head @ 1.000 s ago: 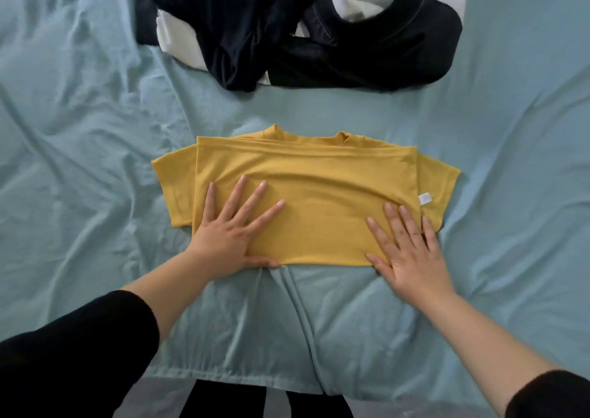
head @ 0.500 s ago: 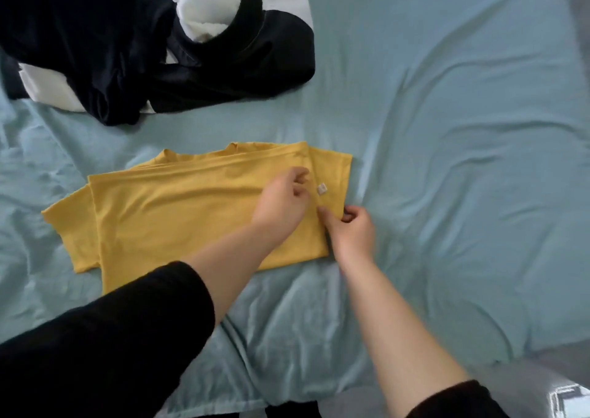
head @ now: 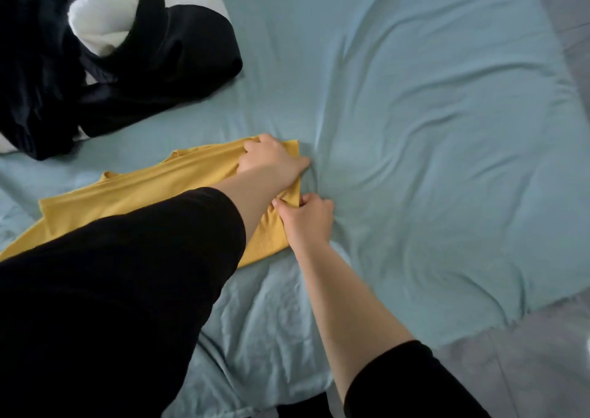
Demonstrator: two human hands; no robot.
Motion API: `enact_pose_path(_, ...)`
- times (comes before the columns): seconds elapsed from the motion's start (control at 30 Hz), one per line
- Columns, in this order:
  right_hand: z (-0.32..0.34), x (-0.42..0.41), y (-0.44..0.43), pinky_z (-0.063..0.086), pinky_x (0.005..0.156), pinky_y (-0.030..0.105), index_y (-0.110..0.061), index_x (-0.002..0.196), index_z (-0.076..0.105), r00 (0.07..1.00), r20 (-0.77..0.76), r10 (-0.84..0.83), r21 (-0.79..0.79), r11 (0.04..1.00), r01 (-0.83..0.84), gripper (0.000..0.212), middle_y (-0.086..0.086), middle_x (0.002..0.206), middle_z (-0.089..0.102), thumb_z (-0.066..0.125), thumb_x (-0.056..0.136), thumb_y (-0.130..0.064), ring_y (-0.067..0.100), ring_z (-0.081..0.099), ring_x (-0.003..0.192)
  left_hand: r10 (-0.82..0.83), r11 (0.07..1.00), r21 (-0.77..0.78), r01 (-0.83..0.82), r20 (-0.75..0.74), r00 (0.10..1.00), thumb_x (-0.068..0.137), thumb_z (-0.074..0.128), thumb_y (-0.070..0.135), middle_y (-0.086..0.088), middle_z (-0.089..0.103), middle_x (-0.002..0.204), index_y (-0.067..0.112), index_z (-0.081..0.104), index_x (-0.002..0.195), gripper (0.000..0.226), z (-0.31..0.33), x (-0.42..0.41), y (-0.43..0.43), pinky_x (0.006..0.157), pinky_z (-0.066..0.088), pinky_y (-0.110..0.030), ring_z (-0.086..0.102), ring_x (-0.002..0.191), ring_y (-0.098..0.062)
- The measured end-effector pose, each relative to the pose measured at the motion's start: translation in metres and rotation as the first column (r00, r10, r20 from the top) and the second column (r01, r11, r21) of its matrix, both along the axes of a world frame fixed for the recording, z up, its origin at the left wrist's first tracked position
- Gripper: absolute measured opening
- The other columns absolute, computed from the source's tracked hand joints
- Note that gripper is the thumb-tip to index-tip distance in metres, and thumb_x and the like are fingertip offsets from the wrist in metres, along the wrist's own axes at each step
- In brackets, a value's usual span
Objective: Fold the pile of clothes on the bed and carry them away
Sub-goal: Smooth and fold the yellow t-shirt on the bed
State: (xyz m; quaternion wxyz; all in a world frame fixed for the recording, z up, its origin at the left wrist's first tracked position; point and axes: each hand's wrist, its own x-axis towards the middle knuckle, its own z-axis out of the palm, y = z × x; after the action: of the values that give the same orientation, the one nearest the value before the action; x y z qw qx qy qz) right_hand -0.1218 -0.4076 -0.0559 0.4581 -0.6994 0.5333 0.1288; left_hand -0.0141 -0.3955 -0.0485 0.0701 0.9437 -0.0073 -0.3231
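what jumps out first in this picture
A yellow shirt lies partly folded at centre left on the pale blue sheet, with the left hand and right hand both gripping its right end. A heap of black and white clothes sits at the upper left.

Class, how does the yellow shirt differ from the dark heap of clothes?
The yellow shirt lies flat, partly folded; the dark heap is crumpled. The yellow shirt is one colour; the dark heap mixes black and white. Left hand and right hand grip the yellow shirt; nothing touches the dark heap. Both lie on the sheet.
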Motion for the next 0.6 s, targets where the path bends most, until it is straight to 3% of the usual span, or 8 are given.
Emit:
enact_pose_path(0.1, 0.003, 0.0, 0.0, 0.043, 0.097, 0.038, -0.019, 0.09, 0.061, 1.0, 0.004, -0.003, 0.011, 1.0, 0.003, 0.033, 0.008, 0.113, 0.049, 0.073, 0.077, -0.047, 0.03, 0.054, 0.107, 0.024, 0.986, -0.163, -0.028, -0.024, 0.999, 0.084, 0.052, 0.044, -0.009, 0.068, 0.089, 0.009, 0.062, 0.093, 0.037, 0.008, 0.01, 0.007, 0.054, 0.037, -0.029, 0.062, 0.077, -0.028)
enact_pose_path(0.17, 0.005, -0.002, 0.001, 0.043, 0.096, 0.037, -0.02, 0.09, 0.06, 1.0, 0.011, -0.003, -0.006, 1.0, 0.004, 0.028, 0.006, 0.11, 0.049, 0.071, 0.079, -0.044, 0.029, 0.054, 0.105, 0.109, 0.93, -0.338, -0.141, -0.113, 0.988, 0.085, 0.051, 0.029, -0.005, 0.062, 0.063, 0.01, 0.054, 0.066, 0.028, 0.019, 0.019, 0.019, 0.052, 0.043, -0.028, 0.062, 0.067, -0.028)
enact_pose_path(0.23, 0.009, -0.006, 0.003, 0.043, 0.095, 0.039, -0.018, 0.093, 0.062, 0.998, 0.065, 0.025, -0.054, 0.998, -0.022, 0.023, 0.004, 0.106, 0.053, 0.069, 0.081, -0.036, 0.027, 0.055, 0.103, 0.197, 0.82, -0.488, -0.299, -0.249, 0.948, 0.087, 0.056, 0.019, -0.008, 0.059, 0.069, 0.009, 0.056, 0.071, 0.019, 0.028, 0.028, 0.036, 0.063, 0.055, -0.034, 0.06, 0.065, -0.024)
enact_pose_path(0.3, 0.012, -0.011, 0.008, 0.042, 0.092, 0.041, -0.016, 0.093, 0.063, 0.978, 0.165, 0.129, -0.143, 0.984, -0.105, 0.015, 0.002, 0.101, 0.058, 0.067, 0.082, -0.026, 0.025, 0.057, 0.099, 0.166, 0.778, -0.548, -0.307, -0.291, 0.942, 0.09, 0.059, 0.013, -0.005, 0.062, 0.074, 0.011, 0.063, 0.08, 0.01, 0.035, 0.035, 0.057, 0.062, 0.057, -0.025, 0.063, 0.06, -0.011)
enact_pose_path(0.37, 0.013, -0.017, 0.011, 0.041, 0.089, 0.041, -0.014, 0.093, 0.062, 0.928, 0.235, 0.289, -0.254, 0.94, -0.228, 0.011, 0.002, 0.096, 0.062, 0.065, 0.084, -0.018, 0.024, 0.058, 0.094, 0.116, 0.796, -0.557, -0.235, -0.24, 0.964, 0.091, 0.063, 0.014, -0.002, 0.066, 0.076, 0.013, 0.068, 0.089, 0.005, 0.035, 0.039, 0.076, 0.064, 0.056, -0.021, 0.064, 0.06, -0.006)
enact_pose_path(0.47, 0.007, -0.026, 0.008, 0.041, 0.083, 0.041, -0.012, 0.092, 0.061, 0.834, 0.245, 0.495, -0.391, 0.837, -0.382, 0.009, 0.004, 0.092, 0.062, 0.064, 0.085, -0.014, 0.027, 0.057, 0.091, 0.07, 0.849, -0.516, -0.116, -0.108, 0.992, 0.09, 0.066, 0.019, -0.001, 0.066, 0.085, 0.016, 0.069, 0.102, 0.013, 0.025, 0.035, 0.093, 0.075, 0.053, -0.03, 0.063, 0.076, -0.017)
enact_pose_path(0.6, -0.003, -0.04, 0.001, 0.046, 0.073, 0.04, -0.009, 0.089, 0.068, 0.7, 0.2, 0.685, -0.594, 0.653, -0.47, 0.006, 0.008, 0.087, 0.063, 0.068, 0.084, -0.012, 0.03, 0.06, 0.082, 0.02, 0.885, -0.465, 0.007, 0.052, 0.998, 0.09, 0.064, 0.025, 0.011, 0.057, 0.084, 0.024, 0.066, 0.105, 0.015, 0.011, 0.024, 0.1, 0.063, 0.037, -0.02, 0.054, 0.082, -0.013)
